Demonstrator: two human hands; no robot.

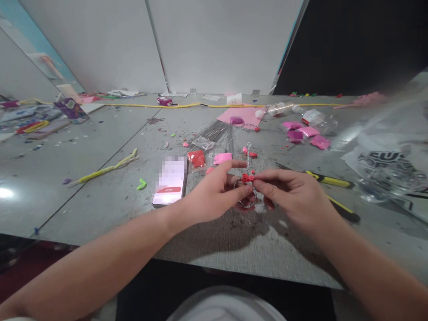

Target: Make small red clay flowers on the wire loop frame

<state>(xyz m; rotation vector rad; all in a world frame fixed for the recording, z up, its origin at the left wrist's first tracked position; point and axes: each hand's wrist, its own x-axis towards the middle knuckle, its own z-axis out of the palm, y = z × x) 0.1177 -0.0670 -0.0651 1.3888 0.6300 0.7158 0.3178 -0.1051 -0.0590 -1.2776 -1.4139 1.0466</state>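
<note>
Between my hands is a ring of twisted silvery wire (246, 205) with small red and pink clay-like pieces (246, 177) on its upper part. My left hand (214, 191) pinches the ring between thumb and fingers, its index finger stretched out above. From the other side my right hand (297, 191) closes thumb and forefinger at the red and pink pieces; its fingertips partly hide what they grip. Just beyond, a silvery twisted stem (248, 156) with red bits beside it lies on the table.
A lit phone (170, 180) lies left of my hands. Red (196, 158) and pink clay packets (222, 158) sit behind it. Yellow-black pliers (329, 179) lie at right, near a clear plastic bag (388, 156). Thin wires (214, 133) fan out toward pink paper (242, 113).
</note>
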